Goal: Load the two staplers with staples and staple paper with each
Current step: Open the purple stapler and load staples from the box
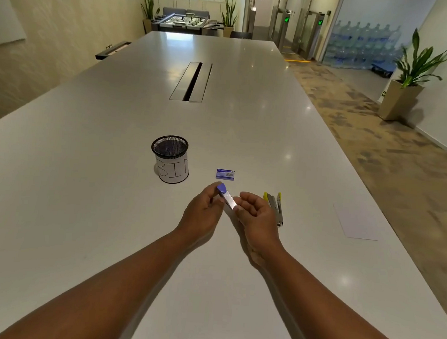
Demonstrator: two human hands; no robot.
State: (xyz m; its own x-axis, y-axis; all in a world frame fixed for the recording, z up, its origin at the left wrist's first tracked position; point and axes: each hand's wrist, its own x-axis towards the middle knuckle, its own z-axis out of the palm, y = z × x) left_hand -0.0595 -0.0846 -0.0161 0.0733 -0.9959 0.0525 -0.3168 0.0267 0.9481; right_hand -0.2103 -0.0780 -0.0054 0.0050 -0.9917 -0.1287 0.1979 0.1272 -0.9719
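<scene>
While above the table point(105, 213), purple stapler point(226, 196) between both hands' pinching fingers point(218, 200); yellow stapler point(274, 206) beside.

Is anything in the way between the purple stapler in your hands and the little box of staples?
Nothing visible. The purple stapler, held by both hands, sits just short of the staple box, with only bare table between them.

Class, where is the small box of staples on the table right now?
In the head view, the staple box lies flat on the white table, right of the mesh bin, just beyond the purple stapler.
</scene>
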